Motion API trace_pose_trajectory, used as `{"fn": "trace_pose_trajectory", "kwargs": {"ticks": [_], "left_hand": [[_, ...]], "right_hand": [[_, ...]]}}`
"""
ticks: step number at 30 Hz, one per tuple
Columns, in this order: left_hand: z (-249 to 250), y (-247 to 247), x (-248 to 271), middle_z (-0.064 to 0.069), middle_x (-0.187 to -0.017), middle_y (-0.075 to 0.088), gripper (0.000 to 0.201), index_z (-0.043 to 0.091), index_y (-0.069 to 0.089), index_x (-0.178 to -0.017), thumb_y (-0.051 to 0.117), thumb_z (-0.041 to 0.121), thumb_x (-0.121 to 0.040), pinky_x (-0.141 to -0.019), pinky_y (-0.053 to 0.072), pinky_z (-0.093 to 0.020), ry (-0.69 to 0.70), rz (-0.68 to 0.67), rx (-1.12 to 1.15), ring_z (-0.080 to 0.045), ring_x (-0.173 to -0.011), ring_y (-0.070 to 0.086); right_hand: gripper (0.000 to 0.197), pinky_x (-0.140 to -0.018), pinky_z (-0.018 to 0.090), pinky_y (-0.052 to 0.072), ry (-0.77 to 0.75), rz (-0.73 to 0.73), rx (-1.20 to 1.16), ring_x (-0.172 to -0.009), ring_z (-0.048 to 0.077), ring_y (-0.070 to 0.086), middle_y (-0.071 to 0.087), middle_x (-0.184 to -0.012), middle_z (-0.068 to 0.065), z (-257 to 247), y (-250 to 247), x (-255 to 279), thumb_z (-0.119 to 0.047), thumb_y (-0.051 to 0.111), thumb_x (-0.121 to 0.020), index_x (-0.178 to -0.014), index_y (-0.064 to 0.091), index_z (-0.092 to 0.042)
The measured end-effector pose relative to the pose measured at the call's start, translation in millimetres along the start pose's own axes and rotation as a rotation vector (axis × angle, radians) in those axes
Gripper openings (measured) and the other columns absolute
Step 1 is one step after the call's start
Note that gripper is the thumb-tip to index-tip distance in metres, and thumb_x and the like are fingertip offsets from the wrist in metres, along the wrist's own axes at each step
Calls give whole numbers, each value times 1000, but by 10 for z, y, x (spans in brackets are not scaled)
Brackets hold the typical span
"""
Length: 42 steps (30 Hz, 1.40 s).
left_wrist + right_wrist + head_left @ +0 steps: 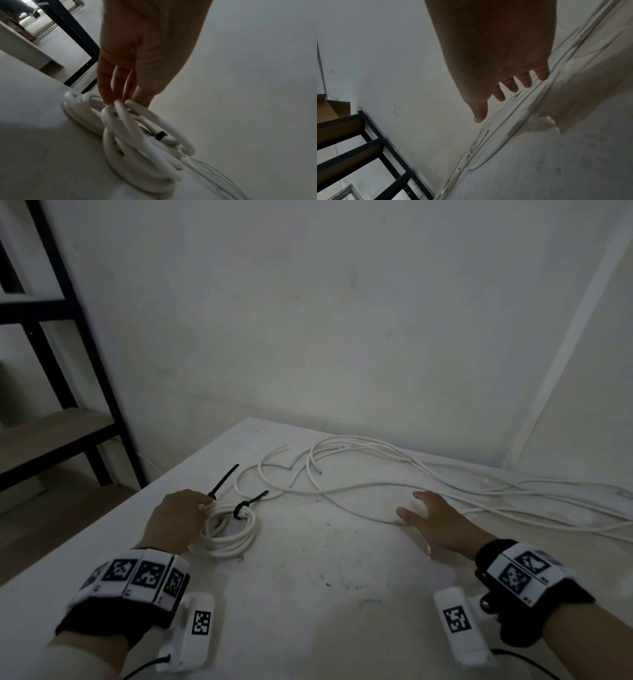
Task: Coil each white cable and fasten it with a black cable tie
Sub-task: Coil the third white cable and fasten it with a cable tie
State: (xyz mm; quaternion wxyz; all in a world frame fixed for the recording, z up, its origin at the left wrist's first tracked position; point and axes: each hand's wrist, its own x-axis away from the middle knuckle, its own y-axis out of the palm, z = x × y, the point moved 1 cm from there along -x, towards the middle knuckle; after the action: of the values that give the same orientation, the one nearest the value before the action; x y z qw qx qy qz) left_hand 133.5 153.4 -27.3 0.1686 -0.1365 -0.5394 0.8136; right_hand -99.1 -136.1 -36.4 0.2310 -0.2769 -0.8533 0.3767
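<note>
A coiled white cable (233,537) lies on the white table (325,594), left of centre. A black cable tie (247,504) is cinched round its far side, tail pointing right. My left hand (205,505) pinches the coil's near-left strands; the left wrist view shows its fingertips (109,100) on the coiled white cable (137,155) and the cable tie (161,135) as a black band. A second black tie (224,481) sticks up by those fingers. My right hand (423,510) hovers open, fingers spread, over the loose white cables (359,486). In the right wrist view the right hand (510,85) holds nothing.
Several loose white cables (513,491) trail to the table's right edge. A black metal shelving rack (68,313) stands left of the table, with a cardboard box (332,106) on it. A white wall (342,320) runs close behind the table's far edge.
</note>
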Motion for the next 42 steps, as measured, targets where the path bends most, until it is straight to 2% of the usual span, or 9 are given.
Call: {"fn": "trace_pose_trajectory", "kwargs": {"ticks": [4, 7, 16, 23, 29, 34, 36, 39, 42], "left_hand": [[95, -65, 15, -9, -126, 56, 29, 20, 61, -119, 51, 23, -92, -93, 40, -35, 4, 50, -9, -28, -114, 52], [330, -81, 26, -8, -122, 56, 30, 22, 58, -121, 51, 26, -92, -90, 41, -35, 95, 93, -7, -27, -111, 53], [1250, 207, 12, -1, -127, 53, 34, 24, 53, -126, 49, 32, -93, -96, 39, -32, 356, -29, -55, -20, -117, 50], [1647, 557, -334, -8, -133, 52, 38, 17, 48, -131, 45, 30, -94, -99, 36, -32, 292, -137, -36, -23, -123, 47], [1709, 819, -515, -20, -132, 38, 42, 5, 35, -131, 44, 23, -93, -95, 39, -39, 67, -226, -94, -36, -119, 46], [1731, 876, -558, -20, -136, 37, 41, 6, 34, -129, 45, 21, -93, -97, 41, -41, 28, -213, -160, -35, -121, 44], [1799, 857, -509, -16, -138, 36, 45, 10, 31, -134, 44, 25, -94, -97, 39, -42, 33, -166, -240, -34, -124, 40], [1994, 823, -389, -13, -139, 35, 52, 14, 25, -138, 44, 31, -93, -98, 37, -41, 117, -109, -304, -32, -126, 37], [2228, 816, -284, -12, -146, 27, 60, 16, 18, -143, 43, 38, -93, -103, 33, -43, 274, -90, -282, -31, -132, 31]], "right_hand": [[66, -112, 30, 17, 14, 23, 69, -141, 20, 17, 16, -153, 9, 113, -70, -105, -41, 50, -91, -143, 26, -9], [62, -112, 30, 18, 23, 12, 145, -140, 22, 19, 20, -152, 11, 185, -104, -168, -38, 50, -92, -141, 28, -8], [60, -111, 33, 24, 10, 19, 249, -136, 26, 27, 25, -149, 13, 370, -294, -333, -38, 51, -91, -140, 31, -9], [58, -111, 32, 22, 50, 44, 263, -138, 27, 24, 20, -153, 10, 611, -590, -656, -34, 42, -96, -143, 22, -8], [57, -111, 41, 22, 84, -15, 369, -135, 29, 26, 24, -150, 7, 712, -550, -875, -37, 37, -96, -145, 16, -18], [28, -93, 35, 35, 17, 86, 368, -114, 27, 46, 48, -121, 8, 697, -572, -890, -27, 38, -96, -119, 52, -19], [26, -90, 36, 37, -73, 153, 291, -108, 27, 49, 44, -106, 5, 708, -614, -828, -27, 38, -97, -113, 56, -16], [29, -89, 34, 39, -157, 183, 271, -106, 24, 50, 47, -110, 6, 701, -699, -697, -28, 37, -98, -116, 57, -16], [27, -75, 29, 35, -223, 215, 243, -97, 25, 55, 55, -99, 7, 652, -753, -576, -24, 41, -97, -105, 62, -8]]}}
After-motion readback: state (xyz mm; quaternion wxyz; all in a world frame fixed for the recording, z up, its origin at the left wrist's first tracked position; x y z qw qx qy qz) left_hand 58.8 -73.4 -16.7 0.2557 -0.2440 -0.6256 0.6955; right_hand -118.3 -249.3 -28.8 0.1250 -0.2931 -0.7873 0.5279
